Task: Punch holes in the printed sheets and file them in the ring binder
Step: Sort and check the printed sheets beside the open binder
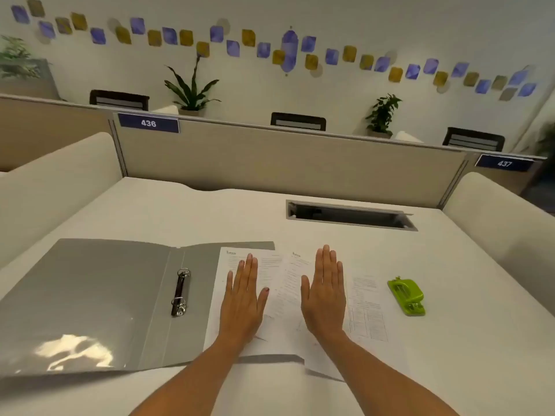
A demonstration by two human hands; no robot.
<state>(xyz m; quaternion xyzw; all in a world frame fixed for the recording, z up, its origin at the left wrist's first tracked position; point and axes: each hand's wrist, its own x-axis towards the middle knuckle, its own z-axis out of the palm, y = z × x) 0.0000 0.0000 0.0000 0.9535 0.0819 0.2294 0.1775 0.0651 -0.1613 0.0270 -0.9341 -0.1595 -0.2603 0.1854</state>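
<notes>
A grey ring binder lies open and flat on the desk at the left, its two metal rings closed along the spine. Printed sheets lie spread beside it, the leftmost overlapping the binder's right cover. My left hand rests flat, palm down, on the left sheet. My right hand rests flat on the neighbouring sheet, fingers together and straight. Neither hand holds anything. A green hole punch sits on the desk to the right of the sheets, apart from both hands.
A white desk has a cable slot at the back right. A beige partition closes the far edge, with padded side panels left and right. Beyond stand potted plants and chair backs.
</notes>
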